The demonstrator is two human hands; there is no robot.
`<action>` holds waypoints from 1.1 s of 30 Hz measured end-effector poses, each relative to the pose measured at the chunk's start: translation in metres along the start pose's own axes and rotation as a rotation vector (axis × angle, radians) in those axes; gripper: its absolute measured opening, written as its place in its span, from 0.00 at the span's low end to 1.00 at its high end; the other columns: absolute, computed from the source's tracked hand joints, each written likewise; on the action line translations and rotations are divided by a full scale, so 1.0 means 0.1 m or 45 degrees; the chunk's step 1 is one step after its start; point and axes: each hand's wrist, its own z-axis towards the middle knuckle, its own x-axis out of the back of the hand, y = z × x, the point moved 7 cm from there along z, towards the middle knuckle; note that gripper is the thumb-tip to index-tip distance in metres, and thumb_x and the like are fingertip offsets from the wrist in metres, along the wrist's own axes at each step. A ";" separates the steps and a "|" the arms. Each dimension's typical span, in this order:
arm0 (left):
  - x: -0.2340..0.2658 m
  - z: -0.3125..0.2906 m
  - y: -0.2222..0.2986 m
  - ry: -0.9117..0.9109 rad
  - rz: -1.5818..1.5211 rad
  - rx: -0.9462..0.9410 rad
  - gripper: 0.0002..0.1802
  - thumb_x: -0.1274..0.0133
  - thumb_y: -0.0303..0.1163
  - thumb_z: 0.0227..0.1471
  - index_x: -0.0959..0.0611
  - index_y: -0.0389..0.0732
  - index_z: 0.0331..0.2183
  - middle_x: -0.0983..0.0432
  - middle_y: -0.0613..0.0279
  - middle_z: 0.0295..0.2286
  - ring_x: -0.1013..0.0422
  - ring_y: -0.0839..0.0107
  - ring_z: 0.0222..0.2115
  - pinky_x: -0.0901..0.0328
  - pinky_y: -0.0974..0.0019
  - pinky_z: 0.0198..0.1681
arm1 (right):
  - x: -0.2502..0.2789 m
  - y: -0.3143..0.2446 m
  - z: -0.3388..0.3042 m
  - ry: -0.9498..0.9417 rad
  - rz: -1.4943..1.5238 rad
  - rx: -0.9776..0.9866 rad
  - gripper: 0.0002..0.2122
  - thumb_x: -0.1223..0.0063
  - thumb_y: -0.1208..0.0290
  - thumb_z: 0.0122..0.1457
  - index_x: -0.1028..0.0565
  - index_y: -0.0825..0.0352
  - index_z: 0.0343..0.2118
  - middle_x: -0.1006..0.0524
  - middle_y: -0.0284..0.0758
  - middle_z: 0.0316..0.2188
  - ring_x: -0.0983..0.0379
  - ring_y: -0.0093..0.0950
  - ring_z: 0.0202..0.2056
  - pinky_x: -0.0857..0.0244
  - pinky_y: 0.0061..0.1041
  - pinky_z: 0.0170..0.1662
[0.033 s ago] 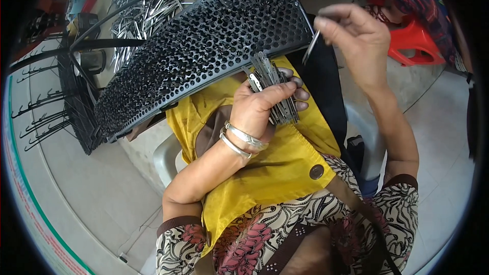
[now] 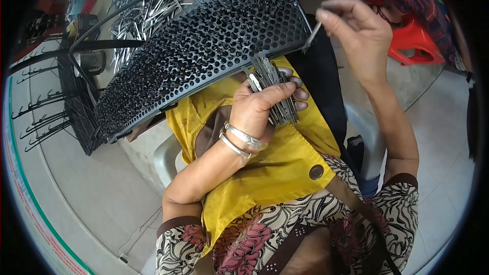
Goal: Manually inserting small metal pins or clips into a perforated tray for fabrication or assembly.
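My left hand [image 2: 265, 99] is closed around a bundle of slim grey metal strips [image 2: 272, 84], some with small holes near their ends. The thumb lies across the bundle. My right hand [image 2: 356, 30] is raised at the upper right, pinching one slim metal piece [image 2: 311, 38] between thumb and fingers, its lower end pointing down and left. That piece hangs near the right corner of a black perforated tray [image 2: 224, 69] with rows of round holes. Small dark pieces seem to stand in many of the holes. The tray slants above my lap.
A heap of loose shiny metal pieces [image 2: 137, 18] lies on the table behind the tray. Thin black bars [image 2: 107, 43] cross at the left, near a rack of hooked wires [image 2: 43, 104]. A yellow apron [image 2: 249, 173] covers my lap. A red stool [image 2: 415, 40] stands at right.
My right hand has shifted slightly, and the metal piece in its fingers has tilted further from upright. My left hand and the tray have stayed in place.
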 end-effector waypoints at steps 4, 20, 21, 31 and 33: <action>-0.07 0.01 0.01 -0.031 0.026 0.005 0.12 0.50 0.16 0.41 0.27 0.29 0.34 0.27 0.52 0.28 0.27 0.63 0.27 0.29 0.66 0.29 | 0.04 -0.05 0.17 0.256 0.009 0.336 0.05 0.46 0.83 0.46 0.27 0.73 0.29 0.26 0.31 0.23 0.31 0.18 0.24 0.37 0.15 0.28; -0.04 -0.03 -0.10 -0.054 0.038 0.170 0.09 0.49 0.22 0.44 0.25 0.30 0.31 0.26 0.53 0.30 0.27 0.63 0.29 0.29 0.61 0.30 | -0.30 -0.57 0.11 0.159 -0.615 1.206 0.08 0.47 0.86 0.40 0.30 0.71 0.26 0.31 0.40 0.20 0.32 0.34 0.22 0.38 0.25 0.25; -0.05 -0.03 -0.13 -0.079 0.034 0.205 0.08 0.49 0.24 0.45 0.25 0.31 0.31 0.26 0.54 0.30 0.27 0.63 0.28 0.29 0.60 0.30 | -0.31 -0.52 0.13 0.156 -0.613 1.207 0.08 0.47 0.86 0.40 0.30 0.71 0.26 0.31 0.40 0.20 0.32 0.34 0.22 0.38 0.25 0.25; -0.12 -0.06 -0.20 -0.158 0.010 0.369 0.08 0.50 0.30 0.48 0.26 0.39 0.33 0.27 0.58 0.26 0.28 0.67 0.26 0.30 0.61 0.28 | -0.42 -0.26 0.09 -0.044 -0.656 1.101 0.07 0.48 0.85 0.41 0.28 0.72 0.26 0.28 0.39 0.25 0.31 0.34 0.27 0.36 0.27 0.29; -0.10 -0.03 -0.19 -0.168 0.006 0.310 0.08 0.50 0.29 0.48 0.26 0.38 0.33 0.27 0.59 0.25 0.29 0.69 0.24 0.30 0.63 0.26 | -0.38 -0.25 0.05 -0.045 -0.630 1.072 0.07 0.47 0.84 0.41 0.28 0.72 0.27 0.28 0.39 0.25 0.31 0.34 0.26 0.36 0.26 0.29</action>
